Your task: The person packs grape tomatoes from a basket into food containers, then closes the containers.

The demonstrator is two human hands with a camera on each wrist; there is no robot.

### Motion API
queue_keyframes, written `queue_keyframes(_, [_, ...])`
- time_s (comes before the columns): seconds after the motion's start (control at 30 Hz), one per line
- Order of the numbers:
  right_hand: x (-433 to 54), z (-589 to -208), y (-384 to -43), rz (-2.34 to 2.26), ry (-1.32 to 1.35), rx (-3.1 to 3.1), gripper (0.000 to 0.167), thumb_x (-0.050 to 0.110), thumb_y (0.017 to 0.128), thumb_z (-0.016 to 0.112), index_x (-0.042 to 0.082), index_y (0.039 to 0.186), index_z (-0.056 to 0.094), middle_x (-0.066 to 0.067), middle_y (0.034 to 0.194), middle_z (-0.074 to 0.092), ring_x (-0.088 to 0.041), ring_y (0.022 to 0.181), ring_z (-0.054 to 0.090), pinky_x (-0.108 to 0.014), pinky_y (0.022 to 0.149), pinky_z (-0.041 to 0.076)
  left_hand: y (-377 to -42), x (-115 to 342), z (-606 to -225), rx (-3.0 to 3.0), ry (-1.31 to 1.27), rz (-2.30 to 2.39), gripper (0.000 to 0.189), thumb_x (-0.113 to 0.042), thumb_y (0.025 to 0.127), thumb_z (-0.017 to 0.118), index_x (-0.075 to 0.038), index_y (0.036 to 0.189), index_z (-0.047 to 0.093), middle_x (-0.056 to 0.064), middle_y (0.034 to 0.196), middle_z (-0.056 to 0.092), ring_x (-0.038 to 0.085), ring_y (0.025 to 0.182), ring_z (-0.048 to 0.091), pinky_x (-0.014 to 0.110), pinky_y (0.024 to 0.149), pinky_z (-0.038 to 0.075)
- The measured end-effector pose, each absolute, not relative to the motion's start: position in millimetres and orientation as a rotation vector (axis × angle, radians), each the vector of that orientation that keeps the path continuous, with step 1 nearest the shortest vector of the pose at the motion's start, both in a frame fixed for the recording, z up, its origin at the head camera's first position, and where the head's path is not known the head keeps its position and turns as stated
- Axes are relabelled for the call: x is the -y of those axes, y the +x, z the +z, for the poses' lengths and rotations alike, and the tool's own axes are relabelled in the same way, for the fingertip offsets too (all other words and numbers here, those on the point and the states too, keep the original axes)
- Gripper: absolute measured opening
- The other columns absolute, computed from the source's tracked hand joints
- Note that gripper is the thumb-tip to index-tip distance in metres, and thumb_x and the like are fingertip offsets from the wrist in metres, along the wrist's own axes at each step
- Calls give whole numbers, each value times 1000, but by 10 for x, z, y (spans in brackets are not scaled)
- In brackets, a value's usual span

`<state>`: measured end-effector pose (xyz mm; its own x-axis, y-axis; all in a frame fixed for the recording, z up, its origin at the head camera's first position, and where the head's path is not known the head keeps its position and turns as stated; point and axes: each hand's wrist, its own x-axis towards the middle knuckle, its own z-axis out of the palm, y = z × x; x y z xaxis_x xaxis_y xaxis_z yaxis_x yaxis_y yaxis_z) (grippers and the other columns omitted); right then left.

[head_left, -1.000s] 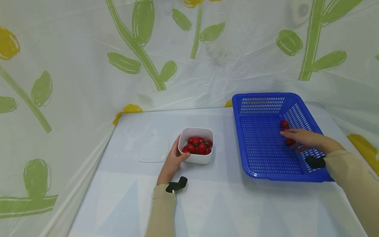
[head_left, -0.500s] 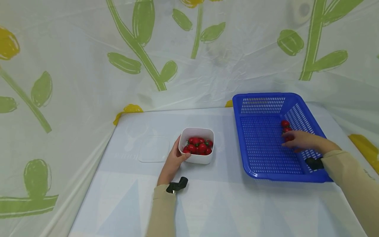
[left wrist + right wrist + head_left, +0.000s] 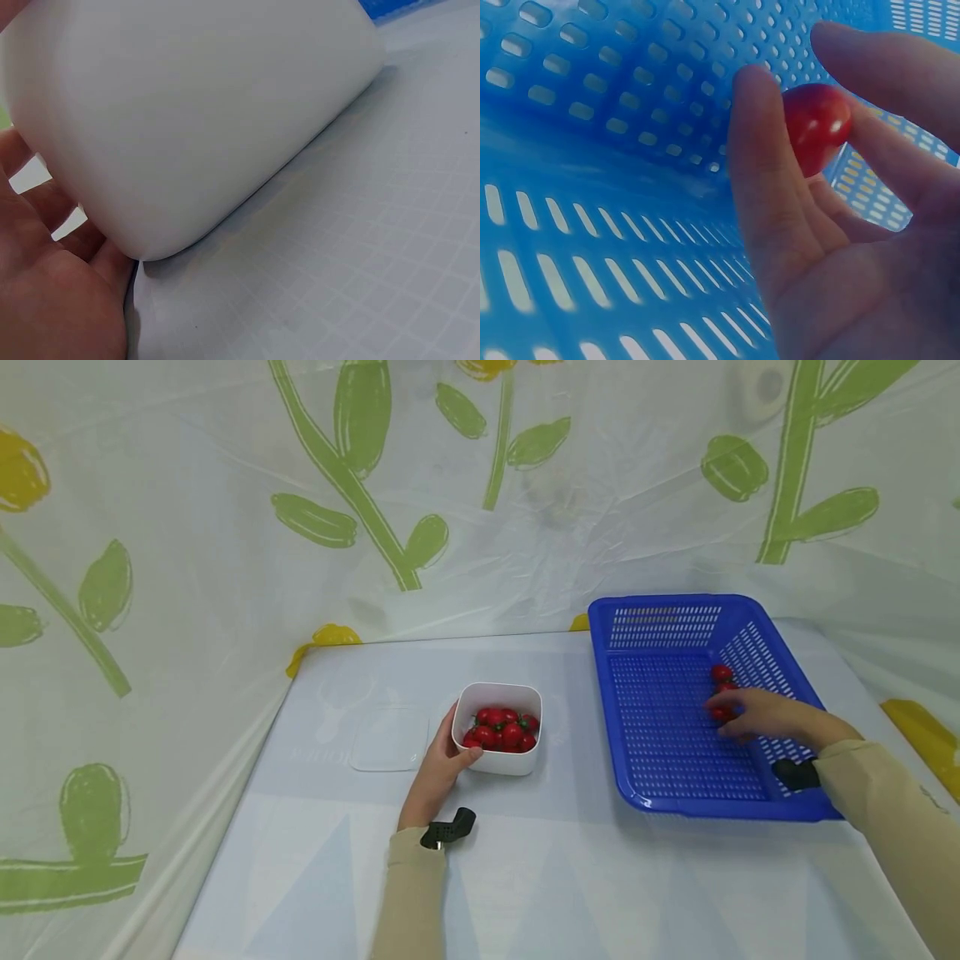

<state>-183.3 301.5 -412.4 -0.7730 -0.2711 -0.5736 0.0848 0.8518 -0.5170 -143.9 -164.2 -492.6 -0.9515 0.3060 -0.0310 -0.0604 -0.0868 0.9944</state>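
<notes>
My left hand (image 3: 437, 774) grips the left front of a square white tub (image 3: 501, 763), thumb at the rim and fingers along its side. Several red cherry tomatoes (image 3: 512, 735) lie inside the tub. In the left wrist view, the palm and fingers press against the smooth white wall. My right hand (image 3: 772, 717) is down in a blue plastic basket (image 3: 622, 735), fingers curled about a cherry tomato (image 3: 817, 127). Thumb and fingers flank this tomato in the right wrist view. Beyond the hand, another cherry tomato (image 3: 722, 673) rests by the basket's right wall; one just behind the fingers is partly hidden.
A flat clear lid (image 3: 388, 740) lies on the white table (image 3: 495, 877), left of the tub. Behind the table hangs a pale sheet (image 3: 225, 527) printed with green leaves. The basket's raised slotted walls surround the right hand.
The right hand's fingers have curled in from a looser reach and taken hold of a cherry tomato, which has shifted slightly left. The left hand and tub stay put.
</notes>
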Motion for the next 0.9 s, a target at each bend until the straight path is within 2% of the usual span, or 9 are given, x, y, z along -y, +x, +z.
queue_keyframes(0.2, [-2993, -4110, -1794, -740, -145, -2436, 47, 13, 83, 59, -4, 125, 43, -34, 118, 43, -26, 83, 59, -42, 71, 51, -1443, 1643, -4934, -1927, 279, 2148, 73, -7, 85, 57, -25, 143, 16, 3, 145, 21, 23, 131, 21, 35, 101, 29])
queue_keyframes(0.4, [-2966, -4039, -1759, -753, -151, -2551, 38, 13, 86, 54, -1, 121, 48, -20, 104, 54, -22, 78, 55, -37, 67, 51, -1453, 1646, -4947, -1929, 280, 2147, 73, -7, 85, 57, -26, 143, 17, 2, 144, 22, 23, 131, 22, 34, 99, 31])
queue_keyframes(0.63, [-2862, -3912, -1713, -874, -172, -2550, 43, 25, 88, 56, 0, 122, 47, -19, 108, 53, -21, 80, 58, -35, 67, 53, -1462, 1653, -4955, -1918, 309, 2161, 73, -5, 85, 55, -25, 143, 16, 4, 145, 21, 25, 131, 21, 34, 99, 32])
queue_keyframes(0.77, [-2763, -3847, -1675, -931, -195, -2554, 50, 38, 87, 54, 1, 121, 48, -19, 105, 54, -21, 75, 59, -32, 62, 52, -1459, 1654, -4959, -1917, 286, 2150, 72, -6, 85, 56, -27, 143, 17, 1, 144, 22, 22, 131, 22, 34, 100, 31])
queue_keyframes(0.9, [-2644, -3777, -1628, -966, -210, -2584, 54, 44, 86, 52, 5, 122, 47, -17, 105, 56, -22, 76, 60, -32, 61, 51, -1458, 1652, -4973, -1931, 274, 2134, 72, -8, 85, 57, -30, 142, 18, -1, 143, 23, 21, 131, 23, 34, 99, 31])
